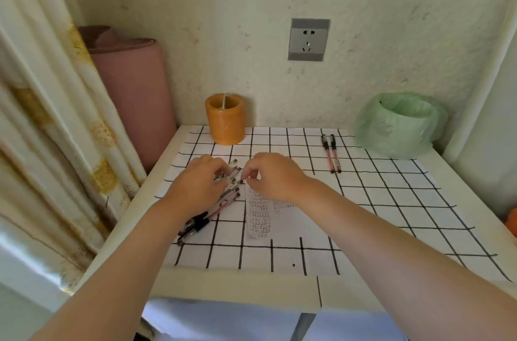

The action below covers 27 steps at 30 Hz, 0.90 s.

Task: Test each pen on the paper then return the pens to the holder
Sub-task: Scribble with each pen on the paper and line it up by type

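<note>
Several pens (212, 210) with black caps lie in a bundle on the checked tablecloth (391, 217), left of centre. My left hand (200, 184) lies over the bundle with fingers curled round some of the pens. My right hand (272, 175) is just right of the pens' far tips, thumb and forefinger pinched at one tip. A narrow printed paper strip (260, 217) lies under my right wrist. Two more pens (331, 153) lie side by side further right. The orange round holder (225, 118) stands at the back, against the wall.
A green plastic bag over a round container (402, 124) sits at the back right corner. A pink roll (131, 94) and a curtain (56, 117) stand left of the table. An orange object (512, 221) shows at the right edge.
</note>
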Available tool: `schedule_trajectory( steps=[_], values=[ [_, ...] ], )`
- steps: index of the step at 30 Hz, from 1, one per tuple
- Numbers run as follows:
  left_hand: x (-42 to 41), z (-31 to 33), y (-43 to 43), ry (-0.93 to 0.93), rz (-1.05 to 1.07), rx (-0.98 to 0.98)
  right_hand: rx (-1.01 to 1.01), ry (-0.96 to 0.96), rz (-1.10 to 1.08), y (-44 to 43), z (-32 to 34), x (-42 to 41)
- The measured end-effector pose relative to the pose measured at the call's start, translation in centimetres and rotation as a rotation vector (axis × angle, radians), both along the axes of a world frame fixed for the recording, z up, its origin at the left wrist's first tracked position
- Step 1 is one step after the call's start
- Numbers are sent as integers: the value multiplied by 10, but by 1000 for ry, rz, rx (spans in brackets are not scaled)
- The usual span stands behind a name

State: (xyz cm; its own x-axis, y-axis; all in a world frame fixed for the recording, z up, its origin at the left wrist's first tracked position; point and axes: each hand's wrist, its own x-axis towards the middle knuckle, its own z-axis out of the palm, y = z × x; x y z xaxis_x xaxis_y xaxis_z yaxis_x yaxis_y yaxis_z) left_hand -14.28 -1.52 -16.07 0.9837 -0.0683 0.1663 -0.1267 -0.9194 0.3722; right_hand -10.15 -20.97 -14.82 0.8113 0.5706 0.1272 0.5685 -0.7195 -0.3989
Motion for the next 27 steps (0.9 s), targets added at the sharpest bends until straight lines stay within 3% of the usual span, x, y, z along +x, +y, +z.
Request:
schedule_trajectory(
  steps=[5, 9, 14, 19, 22, 27],
  values=[
    [-27, 8, 30, 115, -16, -81, -62, -74, 184, 31, -8, -19],
    [-41, 9, 38, 233, -77, 28, -178, -214, 296, 42, -16, -26],
    [-49, 9, 37, 235, -92, 62, -237, -319, 346, 50, -23, -30],
    [-49, 11, 36, 238, -89, 57, -117, -248, 301, 43, -15, -33],
    [-49, 16, 35, 246, -72, -43, -27, -226, 222, 30, 0, -32],
    [-50, 22, 21, 211, -73, -187, -61, -276, 69, -5, 14, -29]
  ],
)
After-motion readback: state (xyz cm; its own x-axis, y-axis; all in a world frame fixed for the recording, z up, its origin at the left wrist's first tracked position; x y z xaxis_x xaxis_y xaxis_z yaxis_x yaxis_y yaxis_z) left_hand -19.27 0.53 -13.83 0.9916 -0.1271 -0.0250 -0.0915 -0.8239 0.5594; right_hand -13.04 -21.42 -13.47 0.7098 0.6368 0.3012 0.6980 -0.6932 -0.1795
